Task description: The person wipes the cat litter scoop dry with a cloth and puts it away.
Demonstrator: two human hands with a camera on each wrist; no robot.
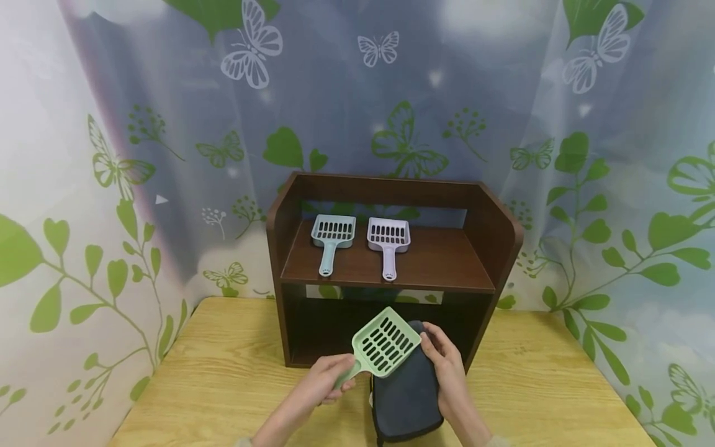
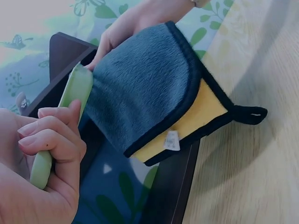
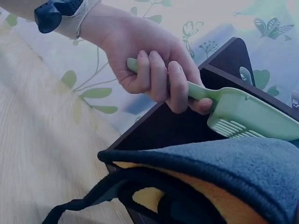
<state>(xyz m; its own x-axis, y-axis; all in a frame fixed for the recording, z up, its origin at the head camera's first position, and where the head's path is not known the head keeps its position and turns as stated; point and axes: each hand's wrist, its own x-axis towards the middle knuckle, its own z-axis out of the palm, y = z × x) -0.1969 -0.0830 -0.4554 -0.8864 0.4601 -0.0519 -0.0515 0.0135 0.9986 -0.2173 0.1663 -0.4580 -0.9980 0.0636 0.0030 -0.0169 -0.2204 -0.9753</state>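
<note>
My left hand grips a light green slotted litter scoop by its handle, fingers curled round it. The scoop's pan is tilted, its slots facing up. My right hand holds a folded cleaning cloth at the far corner of the pan. The cloth is dark blue-grey with a black edge, and it hangs down below the scoop. Its yellow underside, a white tag and a black hanging loop show in the left wrist view. Most of the right fingers are hidden behind the cloth in that view.
Behind the hands a dark brown two-tier shelf stands on the wood-grain table. On its upper board lie a pale blue scoop and a lilac scoop, handles toward me. A butterfly-and-leaf curtain surrounds the table.
</note>
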